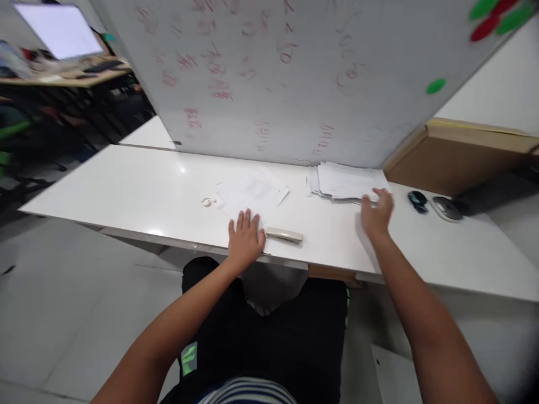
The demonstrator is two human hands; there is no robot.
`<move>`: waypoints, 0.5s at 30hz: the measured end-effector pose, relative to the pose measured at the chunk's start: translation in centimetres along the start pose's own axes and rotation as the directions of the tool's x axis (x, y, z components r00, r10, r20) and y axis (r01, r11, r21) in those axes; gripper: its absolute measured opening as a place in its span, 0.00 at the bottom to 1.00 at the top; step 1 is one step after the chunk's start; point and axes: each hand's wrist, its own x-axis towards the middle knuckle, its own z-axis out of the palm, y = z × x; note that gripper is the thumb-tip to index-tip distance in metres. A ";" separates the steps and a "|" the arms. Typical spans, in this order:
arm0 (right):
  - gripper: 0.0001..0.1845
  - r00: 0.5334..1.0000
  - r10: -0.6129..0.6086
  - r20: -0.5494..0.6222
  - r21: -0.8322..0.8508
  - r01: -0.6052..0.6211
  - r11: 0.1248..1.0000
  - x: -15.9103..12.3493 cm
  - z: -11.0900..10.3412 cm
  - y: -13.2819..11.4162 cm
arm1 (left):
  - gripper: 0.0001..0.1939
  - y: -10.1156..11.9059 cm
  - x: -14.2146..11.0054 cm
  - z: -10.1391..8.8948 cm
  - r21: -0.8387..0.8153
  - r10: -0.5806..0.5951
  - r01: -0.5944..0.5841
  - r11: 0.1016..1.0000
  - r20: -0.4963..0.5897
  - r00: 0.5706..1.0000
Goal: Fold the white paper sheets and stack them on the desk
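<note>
My left hand (pixel 246 240) lies flat with its fingers spread over the near end of some loose white sheets of paper (pixel 256 191). Just right of its thumb, a pale stapler (pixel 284 234) rests on the white desk (pixel 147 185). My right hand (pixel 378 214) reaches to the front right corner of a stack of paper (pixel 349 180), thumb and fingers apart at the edge. Whether a sheet lies between them is too blurred to make out. Left of the loose sheets sits a small cream-coloured curled object (pixel 208 201).
A whiteboard (pixel 269 84) with red writing and round magnets stands along the desk's back edge. To the right are a cardboard box (pixel 463 160), a small dark object (pixel 418 201) and a grey rounded object (pixel 447 208). Another desk with a monitor (pixel 59 31) is far left.
</note>
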 end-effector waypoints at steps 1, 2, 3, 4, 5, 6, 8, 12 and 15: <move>0.28 0.995 0.019 0.093 -0.041 -0.015 0.999 -1.4 -0.2 0.5 | 0.25 0.0 0.0 0.0 -0.007 -0.007 0.007 1.000 -0.006 1.000; 0.31 0.983 0.038 0.181 -0.093 -0.021 0.995 -2.7 -0.2 0.8 | 0.25 0.0 0.0 0.0 -0.014 -0.011 0.011 1.000 -0.011 1.000; 0.33 0.967 0.052 0.248 -0.144 -0.016 0.989 -3.8 -0.1 1.0 | 0.25 0.1 0.0 0.0 -0.020 -0.013 0.013 1.000 -0.016 1.000; 0.34 0.956 0.053 0.288 -0.192 0.004 0.981 -4.6 0.0 1.0 | 0.25 0.1 0.0 -0.1 -0.027 -0.014 0.013 1.000 -0.022 1.000; 0.34 0.950 0.047 0.310 -0.232 0.028 0.972 -5.2 0.2 0.8 | 0.26 0.2 0.0 -0.1 -0.034 -0.013 0.012 0.999 -0.029 1.000; 0.34 0.948 0.043 0.317 -0.260 0.043 0.965 -5.6 0.3 0.7 | 0.27 0.3 0.0 -0.3 -0.041 -0.011 0.009 0.999 -0.037 0.999; 0.35 0.949 0.052 0.312 -0.287 0.042 0.957 -5.9 0.4 0.2 | 0.28 0.4 -0.1 -0.5 -0.048 -0.008 0.005 0.999 -0.055 0.998; 0.37 0.956 0.060 0.287 -0.291 0.027 0.956 -5.9 0.2 -0.2 | 0.29 0.4 -0.3 -0.7 -0.042 -0.028 0.025 0.999 -0.092 0.995; 0.38 0.963 0.058 0.265 -0.304 0.026 0.952 -6.0 0.1 -0.2 | 0.30 0.3 -0.5 -0.6 -0.036 -0.044 0.040 0.999 -0.108 0.993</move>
